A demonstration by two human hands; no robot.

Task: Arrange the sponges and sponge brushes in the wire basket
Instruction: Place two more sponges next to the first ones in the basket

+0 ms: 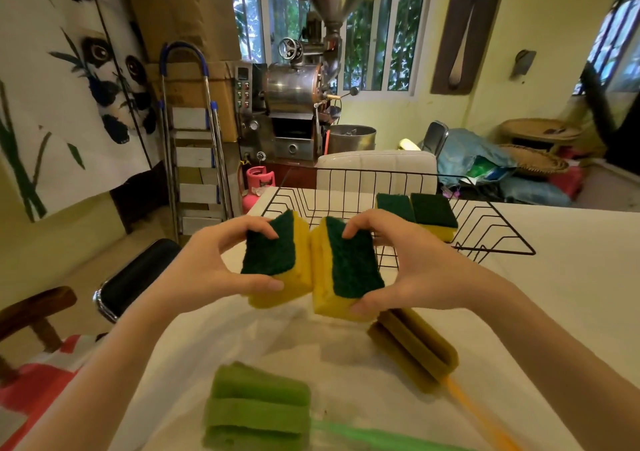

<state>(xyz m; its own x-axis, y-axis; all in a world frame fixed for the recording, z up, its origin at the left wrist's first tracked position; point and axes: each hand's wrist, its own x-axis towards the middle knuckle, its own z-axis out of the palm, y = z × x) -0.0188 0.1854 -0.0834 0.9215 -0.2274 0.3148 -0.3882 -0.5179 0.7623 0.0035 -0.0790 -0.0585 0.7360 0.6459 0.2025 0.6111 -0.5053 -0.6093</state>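
Just in front of the black wire basket [398,208], already holding 2 yellow-and-green sponges [417,213], the left hand [207,267] and right hand [412,263] are each gripping 1 more yellow rectangular green-topped sponge [277,260], edges touching.

Two yellow sponges with dark green scouring faces are gripped side by side above the table, nearly touching: the left-held sponge [277,260] tilts its green face leftward, the right-held sponge [346,270] leans the other way. Beyond the grip sits the black wire basket [485,239], two more sponges [419,213] lying flat inside (green faces up). Nearer than the grip lie a yellow sponge brush [414,350] and a green sponge brush [256,412].
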